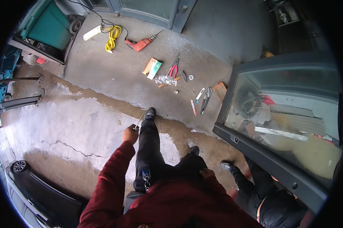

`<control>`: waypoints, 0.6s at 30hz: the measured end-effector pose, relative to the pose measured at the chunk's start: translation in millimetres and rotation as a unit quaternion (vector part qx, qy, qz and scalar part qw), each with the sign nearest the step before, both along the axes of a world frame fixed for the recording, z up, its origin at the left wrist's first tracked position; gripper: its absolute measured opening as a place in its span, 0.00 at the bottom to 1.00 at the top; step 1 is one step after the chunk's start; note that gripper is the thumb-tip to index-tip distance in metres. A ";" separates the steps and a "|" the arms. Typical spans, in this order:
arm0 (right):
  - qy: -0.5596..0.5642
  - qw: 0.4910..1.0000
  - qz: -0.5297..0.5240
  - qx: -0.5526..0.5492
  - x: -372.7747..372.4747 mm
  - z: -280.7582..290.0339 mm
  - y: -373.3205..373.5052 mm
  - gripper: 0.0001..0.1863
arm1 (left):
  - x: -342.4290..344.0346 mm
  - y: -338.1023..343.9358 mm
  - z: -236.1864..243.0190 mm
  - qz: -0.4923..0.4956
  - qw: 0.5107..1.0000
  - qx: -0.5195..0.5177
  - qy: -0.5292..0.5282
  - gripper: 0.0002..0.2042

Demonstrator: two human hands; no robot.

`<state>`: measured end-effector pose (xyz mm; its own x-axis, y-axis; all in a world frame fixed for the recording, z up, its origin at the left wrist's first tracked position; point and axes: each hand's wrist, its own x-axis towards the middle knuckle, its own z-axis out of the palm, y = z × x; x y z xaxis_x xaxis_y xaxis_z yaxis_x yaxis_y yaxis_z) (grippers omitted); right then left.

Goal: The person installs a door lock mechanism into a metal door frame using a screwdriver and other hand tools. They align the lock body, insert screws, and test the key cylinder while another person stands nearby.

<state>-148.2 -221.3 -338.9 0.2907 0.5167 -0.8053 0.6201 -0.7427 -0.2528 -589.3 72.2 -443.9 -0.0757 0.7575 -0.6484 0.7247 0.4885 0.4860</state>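
My left hand [131,134] is out in front of my left leg, its fingers closed round the end of a thin, light-coloured rod [139,119]. The rod points up toward my shoe; its exact kind is too small to tell. By my right thigh rests my right hand [207,173], with its fingers mostly out of sight. On the concrete step ahead lie red-handled pliers [174,69], a hammer [183,76], a clear plastic bag [165,80], an opened small box [152,68], a white ring [191,77] and dark-handled pliers [206,100].
A red drill [140,44], a coiled yellow cord [113,38] and a white power strip [92,33] lie farther back. At right a glass-paned door [285,114] stands beside another person [270,201]. A green bin [50,24] and a dark car [46,190] are left.
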 end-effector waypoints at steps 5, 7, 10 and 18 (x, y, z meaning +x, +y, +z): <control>-0.030 0.999 -0.028 -0.021 -56.6 28.4 60.2 0.20 | -37.2 111.3 -51.0 0.006 0.999 0.003 0.035 0.12; 0.023 0.978 -0.182 -0.097 -71.3 39.4 77.5 0.18 | -35.4 148.7 -74.7 0.019 0.997 0.070 0.014 0.11; 0.040 0.968 -0.219 -0.117 -87.7 39.4 90.5 0.17 | -17.4 207.6 -118.9 0.035 0.996 0.085 -0.014 0.11; -0.042 0.959 -0.274 -0.057 -103.8 -35.6 36.0 0.15 | 71.0 359.2 -260.4 0.027 0.993 0.082 0.079 0.13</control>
